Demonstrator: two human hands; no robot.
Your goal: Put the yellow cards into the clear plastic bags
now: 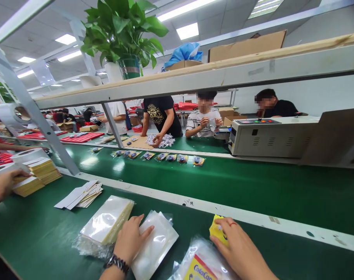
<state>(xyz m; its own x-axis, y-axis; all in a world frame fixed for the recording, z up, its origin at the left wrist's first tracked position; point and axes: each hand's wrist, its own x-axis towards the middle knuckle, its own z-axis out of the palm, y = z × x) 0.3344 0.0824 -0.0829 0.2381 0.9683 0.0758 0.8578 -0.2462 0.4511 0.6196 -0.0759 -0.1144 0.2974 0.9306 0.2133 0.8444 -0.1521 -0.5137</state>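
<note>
My left hand (132, 238), a dark braided bracelet on its wrist, lies with fingers apart on the near edge of a loose stack of clear plastic bags (157, 241). My right hand (238, 243) pinches a small yellow card (217, 230) between thumb and fingers, over the green bench. Below it is a plastic-wrapped yellow and red printed card (198, 268) reading "ColaCao", partly cut off by the frame's bottom edge. A thicker wrapped bundle of bags (107, 219) sits left of my left hand.
White paper slips (79, 194) lie farther left, near another person's hand (7, 182) on stacked cards (44, 171). Beyond a white rail, several bagged items (171, 157) line the green conveyor (238, 175). A beige machine (272, 136) and co-workers are opposite, under a shelf (194, 81).
</note>
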